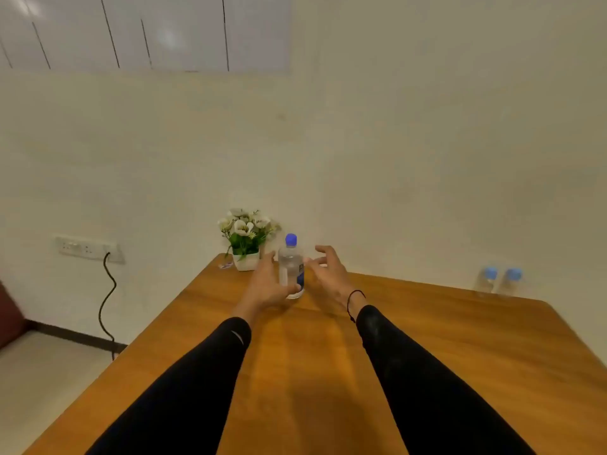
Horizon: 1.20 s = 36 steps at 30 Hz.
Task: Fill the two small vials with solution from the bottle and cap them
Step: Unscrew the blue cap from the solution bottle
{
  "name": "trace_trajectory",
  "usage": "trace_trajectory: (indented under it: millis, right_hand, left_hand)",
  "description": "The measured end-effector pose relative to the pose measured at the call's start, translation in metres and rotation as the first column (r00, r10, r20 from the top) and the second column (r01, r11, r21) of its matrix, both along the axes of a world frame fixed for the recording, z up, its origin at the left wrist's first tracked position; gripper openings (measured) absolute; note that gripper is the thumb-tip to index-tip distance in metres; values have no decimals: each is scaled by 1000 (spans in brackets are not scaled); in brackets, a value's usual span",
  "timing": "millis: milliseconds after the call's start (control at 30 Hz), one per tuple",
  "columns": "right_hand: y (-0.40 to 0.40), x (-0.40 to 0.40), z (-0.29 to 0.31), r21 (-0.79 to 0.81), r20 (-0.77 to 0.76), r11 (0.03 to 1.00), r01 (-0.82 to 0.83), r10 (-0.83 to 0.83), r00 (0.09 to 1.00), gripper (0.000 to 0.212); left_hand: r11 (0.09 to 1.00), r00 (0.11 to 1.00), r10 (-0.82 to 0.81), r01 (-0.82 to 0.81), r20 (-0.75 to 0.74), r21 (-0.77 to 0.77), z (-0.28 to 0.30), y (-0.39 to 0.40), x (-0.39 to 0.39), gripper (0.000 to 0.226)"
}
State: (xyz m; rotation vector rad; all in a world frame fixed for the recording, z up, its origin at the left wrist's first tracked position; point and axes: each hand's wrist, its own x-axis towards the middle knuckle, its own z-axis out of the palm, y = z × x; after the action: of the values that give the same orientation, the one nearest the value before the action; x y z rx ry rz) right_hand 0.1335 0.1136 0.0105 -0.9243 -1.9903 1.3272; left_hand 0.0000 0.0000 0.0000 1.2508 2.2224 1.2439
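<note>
A clear plastic bottle (291, 264) with a blue cap and a blue label stands upright near the far end of the wooden table (427, 349). My left hand (267, 284) reaches to the bottle's left side, its thumb against the base, fingers spread. My right hand (328, 274) hovers just right of the bottle with fingers spread and slightly curled, not touching it. Two small clear vials with light blue caps stand side by side at the table's far right edge, the left vial (487, 280) and the right vial (510, 281), well away from both hands.
A white pot of white flowers (245, 239) stands at the table's far corner, just behind and left of the bottle. A small pink item (226, 266) lies beside the pot. A wall socket (87, 247) with a black cable hangs at the left.
</note>
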Motion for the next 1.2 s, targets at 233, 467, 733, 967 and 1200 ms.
trace_trajectory:
  millis: [233, 467, 733, 967, 1200]
  right_hand:
    - [7, -33, -30, 63, -8, 990, -129, 130, 991, 54]
    - [-28, 13, -15, 125, 87, 983, -133, 123, 989, 59]
    - [-124, 108, -8, 120, 131, 988, -99, 83, 988, 57]
    - [-207, 177, -15, 124, 109, 992, -25, 11, 994, 56]
    - [-250, 216, -24, 209, 141, 976, 66, -97, 985, 57]
  left_hand:
    - [995, 999, -7, 4, 32, 101, -30, 32, -9, 61]
    - [997, 995, -58, 53, 83, 62, -19, -4, 28, 70]
    - [979, 976, -192, 183, 107, 89, -20, -97, 111, 74]
    - [966, 966, -246, 237, 84, 98, -31, -171, 167, 67]
    - [943, 942, -325, 315, 86, 109, -36, -207, 199, 66]
